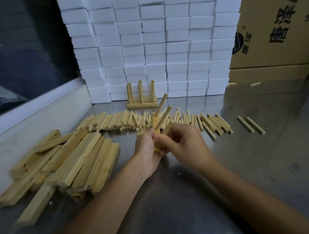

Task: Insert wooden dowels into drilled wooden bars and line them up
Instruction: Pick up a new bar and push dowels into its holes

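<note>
My left hand (pixel 145 145) grips a drilled wooden bar (pixel 155 124) held end-on above the steel table (pixel 241 166). One dowel (pixel 161 106) stands up out of the bar's far end. My right hand (pixel 184 142) holds a second dowel (pixel 165 119) against the bar, and more dowel ends show between its fingers. A wide row of loose dowels (pixel 115 123) lies just beyond my hands. Drilled bars (pixel 72 161) are heaped at the left. Finished bars with upright dowels (pixel 141 98) stand together at the back.
Stacked white foam blocks (pixel 156 46) form a wall behind the finished pieces. Cardboard boxes (pixel 279 31) stand at the back right. Two stray dowels (pixel 251 125) lie at the right, a few more near the boxes. A white ledge and dark panel (pixel 23 51) close off the left.
</note>
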Demonstrator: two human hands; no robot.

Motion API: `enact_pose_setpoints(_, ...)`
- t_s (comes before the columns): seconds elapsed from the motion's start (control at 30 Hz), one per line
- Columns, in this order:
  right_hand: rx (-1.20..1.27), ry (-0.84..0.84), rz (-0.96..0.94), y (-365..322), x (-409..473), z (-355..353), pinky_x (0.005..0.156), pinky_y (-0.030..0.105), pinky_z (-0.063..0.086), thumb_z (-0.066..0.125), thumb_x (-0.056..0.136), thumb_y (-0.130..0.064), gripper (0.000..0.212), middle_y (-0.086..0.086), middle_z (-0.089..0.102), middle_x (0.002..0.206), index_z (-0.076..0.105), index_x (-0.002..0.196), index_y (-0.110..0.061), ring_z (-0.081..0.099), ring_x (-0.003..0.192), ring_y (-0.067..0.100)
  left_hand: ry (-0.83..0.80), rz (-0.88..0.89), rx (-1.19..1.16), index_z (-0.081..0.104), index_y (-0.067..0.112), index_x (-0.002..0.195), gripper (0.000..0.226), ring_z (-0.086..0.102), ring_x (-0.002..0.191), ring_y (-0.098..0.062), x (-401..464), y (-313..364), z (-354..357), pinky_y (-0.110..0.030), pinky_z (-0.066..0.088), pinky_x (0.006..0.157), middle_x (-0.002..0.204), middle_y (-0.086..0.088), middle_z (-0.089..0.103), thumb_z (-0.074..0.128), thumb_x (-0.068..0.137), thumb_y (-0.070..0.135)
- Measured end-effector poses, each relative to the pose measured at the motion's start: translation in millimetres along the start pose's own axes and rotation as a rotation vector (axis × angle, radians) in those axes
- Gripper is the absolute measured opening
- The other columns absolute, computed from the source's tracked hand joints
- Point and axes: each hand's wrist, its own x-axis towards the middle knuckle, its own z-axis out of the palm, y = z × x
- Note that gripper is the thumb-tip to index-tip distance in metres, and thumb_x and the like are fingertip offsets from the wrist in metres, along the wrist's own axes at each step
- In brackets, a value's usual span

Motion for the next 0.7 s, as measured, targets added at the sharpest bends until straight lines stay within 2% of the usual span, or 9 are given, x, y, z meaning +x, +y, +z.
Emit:
enact_pose_setpoints(0.07, -0.003, -0.014, -0.002, 1, -1, -2, 0.064, 0.032, 0.061, 0.070, 0.093, -0.023, 0.012, -0.001, 0.071, 0.068, 0.071, 0.084, -0.014, 0.070, 0.061, 0.009, -0.004, 0.000, -0.011, 0.065, 0.003, 0.114, 0.041, 0.061, 0.057, -0.017, 0, 0, 0, -0.022, 0.039, 0.042, 0.078, -0.009, 0.069, 0.032, 0.106, 0.027)
enact_pose_setpoints(0.17, -0.036, -0.044, 0.018, 4, 0, -2, 0.070, 0.036, 0.060, 0.066, 0.095, -0.018, 0.010, -0.001, 0.071, 0.074, 0.072, 0.090, -0.012, 0.070, 0.067, 0.010, -0.012, -0.006, -0.030, 0.067, 0.004, 0.105, 0.042, 0.066, 0.056, -0.015, 0, 0, 0, -0.022, 0.044, 0.044, 0.077, -0.008, 0.073, 0.032, 0.106, 0.028)
enact_pose_setpoints(0.3, -0.085, -0.041, 0.019, 7, -1, -2, 0.072, 0.031, 0.059, 0.065, 0.095, -0.024, 0.006, -0.009, 0.069, 0.082, 0.070, 0.095, -0.020, 0.067, 0.076, 0.005, -0.031, -0.037, -0.064, 0.068, 0.001, 0.106, 0.046, 0.074, 0.079, -0.023, 1, 1, -2, -0.034, 0.056, 0.067, 0.091, -0.014, 0.075, 0.033, 0.107, 0.029)
enact_pose_setpoints(0.4, -0.158, -0.018, 0.030, 8, -5, 0, 0.067, 0.029, 0.056, 0.071, 0.090, -0.037, 0.013, -0.009, 0.066, 0.079, 0.067, 0.091, -0.025, 0.064, 0.073, 0.006, -0.016, -0.064, -0.111, 0.066, 0.000, 0.108, 0.041, 0.072, 0.079, -0.027, 0, 3, 1, -0.040, 0.058, 0.078, 0.088, -0.016, 0.073, 0.036, 0.106, 0.029)
enact_pose_setpoints(0.5, -0.179, 0.028, 0.073, 10, -5, 1, 0.063, 0.023, 0.054, 0.075, 0.083, -0.044, 0.017, -0.010, 0.064, 0.078, 0.063, 0.080, -0.031, 0.064, 0.072, 0.006, 0.011, -0.072, -0.101, 0.063, 0.002, 0.109, 0.040, 0.070, 0.085, -0.031, -1, 4, 2, -0.042, 0.058, 0.071, 0.094, -0.019, 0.071, 0.036, 0.107, 0.031)
enact_pose_setpoints(0.6, -0.171, 0.019, 0.107, 12, -4, 0, 0.070, 0.032, 0.058, 0.075, 0.082, -0.043, 0.022, -0.008, 0.070, 0.085, 0.068, 0.081, -0.022, 0.066, 0.076, 0.006, -0.012, -0.073, -0.098, 0.063, -0.004, 0.106, 0.045, 0.070, 0.088, -0.032, 0, 4, 1, -0.041, 0.057, 0.073, 0.096, -0.022, 0.071, 0.033, 0.107, 0.031)
enact_pose_setpoints(0.7, -0.165, 0.012, 0.141, 13, -4, 0, 0.073, 0.034, 0.059, 0.075, 0.083, -0.042, 0.021, -0.008, 0.072, 0.091, 0.068, 0.080, -0.023, 0.066, 0.079, 0.006, -0.029, -0.078, -0.116, 0.061, -0.006, 0.107, 0.045, 0.071, 0.087, -0.032, 0, 4, 1, -0.042, 0.056, 0.073, 0.096, -0.023, 0.071, 0.034, 0.107, 0.030)
